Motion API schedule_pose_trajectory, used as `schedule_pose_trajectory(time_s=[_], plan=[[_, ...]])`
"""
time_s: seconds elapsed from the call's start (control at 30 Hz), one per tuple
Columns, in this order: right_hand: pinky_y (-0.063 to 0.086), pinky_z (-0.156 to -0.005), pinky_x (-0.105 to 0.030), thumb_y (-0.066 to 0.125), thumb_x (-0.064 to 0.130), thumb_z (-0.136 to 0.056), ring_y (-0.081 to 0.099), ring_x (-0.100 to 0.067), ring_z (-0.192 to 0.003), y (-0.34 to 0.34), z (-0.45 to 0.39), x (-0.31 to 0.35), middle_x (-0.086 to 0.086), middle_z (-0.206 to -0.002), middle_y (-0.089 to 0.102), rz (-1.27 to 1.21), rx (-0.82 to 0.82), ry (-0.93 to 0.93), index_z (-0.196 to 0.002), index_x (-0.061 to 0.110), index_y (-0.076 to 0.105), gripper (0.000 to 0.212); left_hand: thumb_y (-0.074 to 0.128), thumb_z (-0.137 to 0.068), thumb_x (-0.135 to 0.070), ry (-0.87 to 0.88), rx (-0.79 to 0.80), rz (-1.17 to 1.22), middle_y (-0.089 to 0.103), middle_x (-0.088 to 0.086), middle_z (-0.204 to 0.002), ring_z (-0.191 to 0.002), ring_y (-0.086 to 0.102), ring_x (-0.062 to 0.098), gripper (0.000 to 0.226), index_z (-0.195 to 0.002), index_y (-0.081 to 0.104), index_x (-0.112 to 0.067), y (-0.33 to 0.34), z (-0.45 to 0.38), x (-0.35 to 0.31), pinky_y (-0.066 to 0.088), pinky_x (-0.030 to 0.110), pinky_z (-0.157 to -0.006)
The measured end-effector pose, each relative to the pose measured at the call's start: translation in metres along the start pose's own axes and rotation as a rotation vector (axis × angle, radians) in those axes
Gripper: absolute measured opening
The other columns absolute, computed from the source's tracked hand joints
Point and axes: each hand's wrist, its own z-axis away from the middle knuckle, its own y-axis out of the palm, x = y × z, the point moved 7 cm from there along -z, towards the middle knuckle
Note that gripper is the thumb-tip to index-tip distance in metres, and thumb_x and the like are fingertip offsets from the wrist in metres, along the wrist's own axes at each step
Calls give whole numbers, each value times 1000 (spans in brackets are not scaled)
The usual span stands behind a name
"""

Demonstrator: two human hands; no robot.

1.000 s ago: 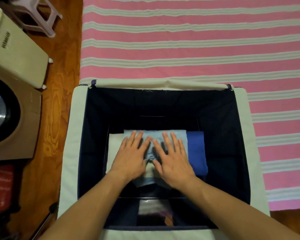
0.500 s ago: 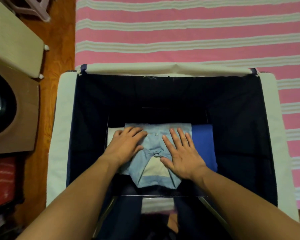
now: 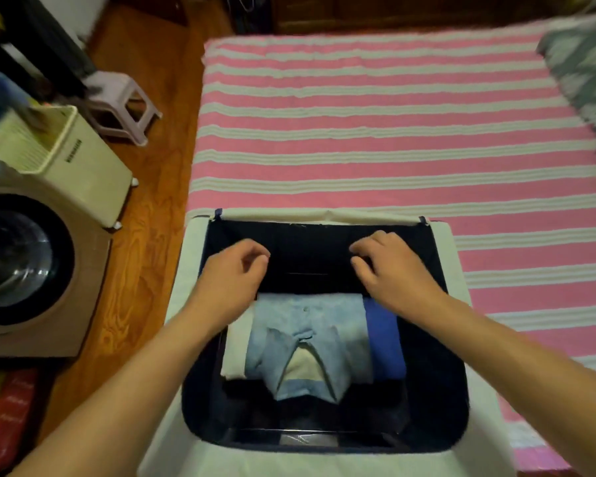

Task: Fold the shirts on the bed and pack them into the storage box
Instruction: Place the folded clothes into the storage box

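Note:
The storage box (image 3: 190, 270), white outside and dark navy inside, stands at the foot of the bed. A folded light blue shirt (image 3: 310, 335) lies collar-up on its floor, over a white shirt (image 3: 236, 349) on the left and a dark blue shirt (image 3: 384, 342) on the right. My left hand (image 3: 234, 273) hovers above the box's far left part, fingers loosely curled, holding nothing. My right hand (image 3: 389, 266) hovers above the far right part, fingers also loosely curled and empty. Neither hand touches the shirts.
The bed (image 3: 375, 132) with a pink and white striped sheet stretches beyond the box; a patterned pillow (image 3: 585, 63) lies at its far right. On the wooden floor at left stand a cream appliance (image 3: 62, 160), a round-door machine (image 3: 25, 263) and a small plastic stool (image 3: 121, 105).
Both hands have lifted off the light blue shirt and moved up and apart, toward the box's far corners. Their fingers went from flat to loosely curled. The view has tilted up over the bed.

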Motion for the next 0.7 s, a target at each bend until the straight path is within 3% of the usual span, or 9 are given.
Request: schedule_pose_trajectory(time_s=[0.1, 0.2, 0.27, 0.33, 0.47, 0.53, 0.57, 0.63, 0.7], plan=[[38, -71, -34, 49, 27, -97, 59, -32, -95, -48, -32, -45, -6, -95, 65, 30, -48, 183, -103, 15, 70, 25, 58, -100, -15, -25, -204, 65, 71, -2, -97, -92, 65, 15, 15, -106, 72, -15, -52, -10, 0, 49, 31, -82], [42, -71, -36, 40, 34, -99, 62, -36, -92, -60, -74, -87, -13, -95, 68, 46, -8, 367, -95, 11, 66, 35, 57, -100, -15, -57, -161, -146, 70, 6, -109, -103, 64, 25, 20, -114, 70, -13, -59, -20, 13, 50, 35, -89], [46, -90, -42, 29, 40, -106, 56, -39, -116, -49, -87, -109, -23, -130, 60, 49, 175, 562, -127, 7, 59, 49, 58, -100, -19, -44, -55, -325, 66, 6, -122, -114, 61, 25, 27, -124, 67, -13, -51, -21, 19, 50, 38, -96], [36, -108, -41, 24, 35, -111, 42, -36, -136, -34, -88, -118, -20, -157, 35, -45, 341, 687, -152, 3, 34, 54, 58, -100, -24, -53, 16, -405, 60, 5, -129, -121, 57, 24, 31, -130, 64, -17, -47, -17, 24, 48, 38, -102], [45, -88, -43, 52, 47, -101, 57, -29, -91, -10, -108, -128, -14, -129, 54, -340, 497, 758, -142, 2, 44, 62, 57, -102, -25, -113, 36, -322, 58, 3, -132, -119, 56, 20, 31, -132, 62, -19, -43, -8, 28, 47, 33, -99], [46, -98, -49, 62, 43, -95, 60, -33, -104, -6, -121, -136, -16, -133, 53, -575, 443, 827, -144, 0, 43, 68, 56, -103, -24, -146, 30, -198, 59, -1, -129, -116, 56, 15, 29, -131, 61, -21, -39, -4, 27, 47, 29, -94], [47, -99, -51, 66, 37, -94, 61, -35, -105, -16, -123, -128, -17, -129, 58, -665, 372, 852, -137, -1, 49, 60, 56, -103, -24, -166, 21, -121, 61, -3, -125, -113, 56, 13, 27, -130, 62, -22, -38, -2, 26, 46, 28, -92], [50, -90, -47, 69, 34, -93, 62, -31, -88, -39, -118, -108, -14, -104, 65, -854, 267, 834, -115, 2, 59, 40, 55, -104, -23, -229, -6, 65, 63, -7, -119, -108, 58, 11, 22, -123, 65, -26, -38, 3, 24, 47, 27, -88], [50, -83, -43, 70, 38, -93, 61, -25, -82, -58, -105, -94, -6, -97, 65, -969, 228, 799, -106, 7, 60, 35, 55, -105, -21, -297, -47, 306, 67, -3, -116, -109, 63, 15, 18, -115, 68, -26, -42, 11, 24, 52, 32, -92]])
